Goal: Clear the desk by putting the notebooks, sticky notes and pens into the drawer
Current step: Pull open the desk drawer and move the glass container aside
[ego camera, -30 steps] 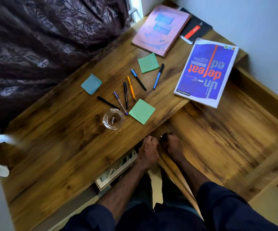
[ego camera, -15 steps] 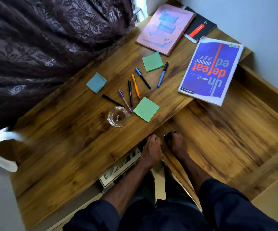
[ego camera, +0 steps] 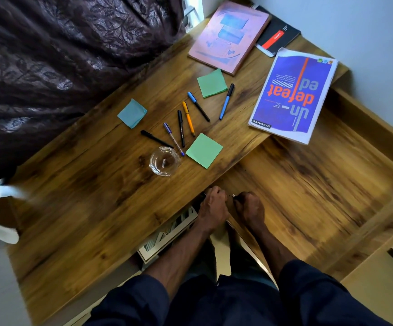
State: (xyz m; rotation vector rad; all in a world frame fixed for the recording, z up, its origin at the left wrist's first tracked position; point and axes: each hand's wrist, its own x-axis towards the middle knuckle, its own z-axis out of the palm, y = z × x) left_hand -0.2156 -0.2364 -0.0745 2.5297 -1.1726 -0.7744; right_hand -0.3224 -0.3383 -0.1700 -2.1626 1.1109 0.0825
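- Drawer pulled open at the right of the desk, wood bottom bare, lower than the desktop.
- Left hand and right hand side by side at the drawer's near corner, both curled shut around its front edge; what exactly the fingers clamp is hidden under the knuckles.
- Dark sleeves on both forearms, bottom of view.
- Blue notebook with orange lettering lies on the desk's right edge, one corner hanging over the open drawer.
- Pink notebook at the far side of the desk; black notebook with a red label just beside it, partly tucked under the blue one's corner.
- Green sticky pad near the desk's front edge, close to the hands; second green sticky pad further back, near the pink notebook.
- Blue sticky pad off to the left, apart from the others.
- Pens scattered between the pads: black pen, purple pen, dark pen, orange pen, blue-capped pen, blue pen.
- Glass dish just left of the near green pad, touching the purple pen's tip.
- Dark patterned curtain along the desk's far left.
- A striped box sits under the desk by the left wrist.
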